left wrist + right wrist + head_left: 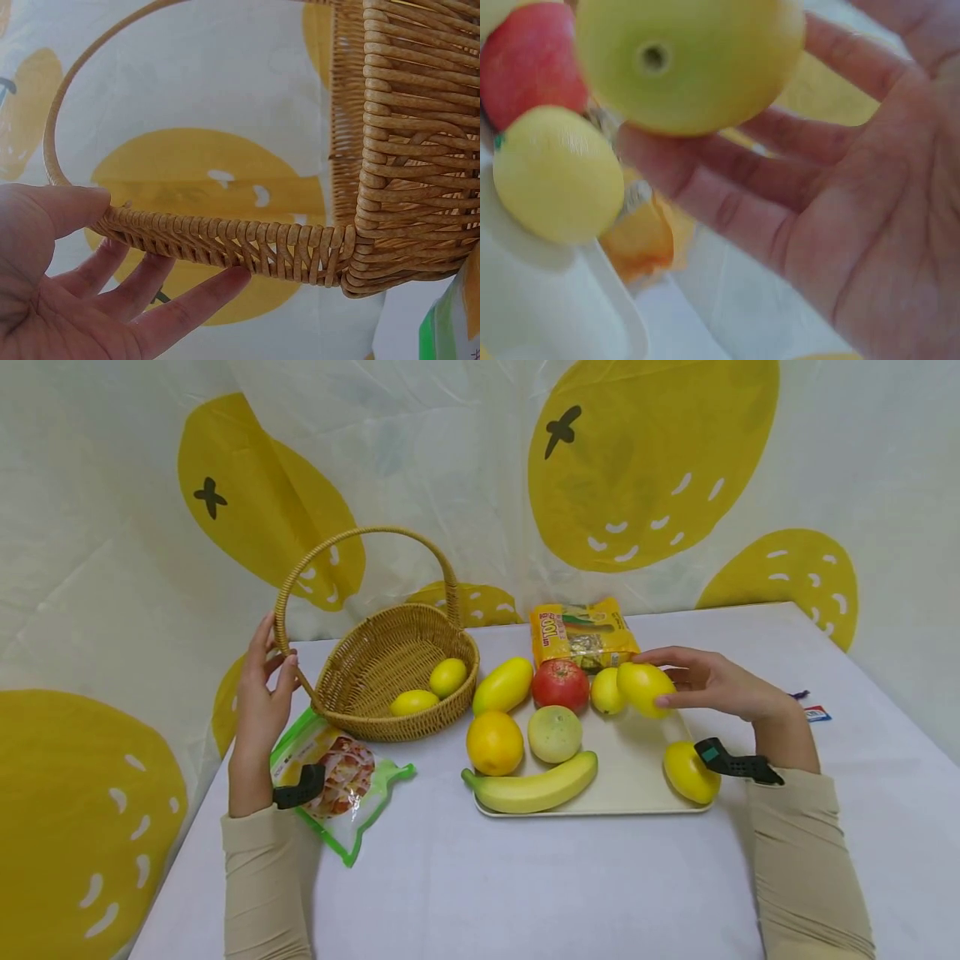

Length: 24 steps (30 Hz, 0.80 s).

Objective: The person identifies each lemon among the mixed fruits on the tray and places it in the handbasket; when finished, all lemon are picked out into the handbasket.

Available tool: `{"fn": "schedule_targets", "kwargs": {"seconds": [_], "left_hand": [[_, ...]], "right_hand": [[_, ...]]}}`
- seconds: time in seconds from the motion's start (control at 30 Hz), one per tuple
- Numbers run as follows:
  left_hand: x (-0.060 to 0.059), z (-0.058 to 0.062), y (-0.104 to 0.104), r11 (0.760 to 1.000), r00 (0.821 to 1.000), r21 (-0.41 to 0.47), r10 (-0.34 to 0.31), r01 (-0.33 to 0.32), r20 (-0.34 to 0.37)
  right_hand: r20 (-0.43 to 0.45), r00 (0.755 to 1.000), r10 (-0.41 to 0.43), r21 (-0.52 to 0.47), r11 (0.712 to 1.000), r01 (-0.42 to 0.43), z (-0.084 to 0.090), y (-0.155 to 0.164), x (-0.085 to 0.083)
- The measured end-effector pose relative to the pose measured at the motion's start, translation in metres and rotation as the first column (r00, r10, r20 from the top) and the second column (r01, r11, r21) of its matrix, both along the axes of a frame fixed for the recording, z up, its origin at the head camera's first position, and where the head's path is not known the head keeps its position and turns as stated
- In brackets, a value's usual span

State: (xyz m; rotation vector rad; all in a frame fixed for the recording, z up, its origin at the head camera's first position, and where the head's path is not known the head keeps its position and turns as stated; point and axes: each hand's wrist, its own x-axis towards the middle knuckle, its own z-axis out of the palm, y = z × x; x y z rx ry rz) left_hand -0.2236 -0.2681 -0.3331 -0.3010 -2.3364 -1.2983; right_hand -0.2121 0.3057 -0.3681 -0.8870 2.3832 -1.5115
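Note:
My left hand (272,662) stands upright at the left foot of the wicker basket's handle (360,535). In the left wrist view the thumb lies on top of the handle (225,244) and the straight fingers (187,300) reach under it. The basket (375,727) holds two lemons (447,677) (414,702). My right hand (651,678) holds a yellow fruit (639,689) between fingers and thumb, just above the back right of the cream tray (637,777). The right wrist view shows that fruit (690,60) at my fingertips.
The tray carries a banana (532,785), an orange (494,742), a pale green fruit (554,733), a red apple (560,684), a mango (502,685), a small lemon (606,692) and another yellow fruit (690,771). A yellow packet (581,633) lies behind it. A green-edged pouch (337,777) lies near my left wrist.

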Motion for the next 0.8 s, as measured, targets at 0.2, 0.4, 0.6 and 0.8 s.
{"fn": "schedule_targets", "kwargs": {"seconds": [0.2,0.4,0.6,0.8], "left_hand": [[0.001,0.001,0.000,1.000,1.000,0.008,-0.005,0.005,0.001],[0.001,-0.001,-0.002,1.000,1.000,0.019,0.018,-0.018,0.007],[0.000,-0.001,0.000,0.999,1.000,0.041,0.019,-0.019,0.005],[0.000,0.000,0.001,0.998,1.000,0.057,0.018,-0.018,0.009]], "right_hand": [[-0.070,0.993,0.096,-0.197,0.974,-0.108,0.009,-0.019,-0.001],[-0.093,0.991,0.099,-0.277,0.953,-0.121,0.013,-0.048,0.001],[-0.071,0.986,0.153,-0.273,0.947,-0.167,0.020,-0.081,-0.003],[0.004,0.961,0.277,-0.219,0.938,-0.269,0.036,-0.125,-0.012]]}}
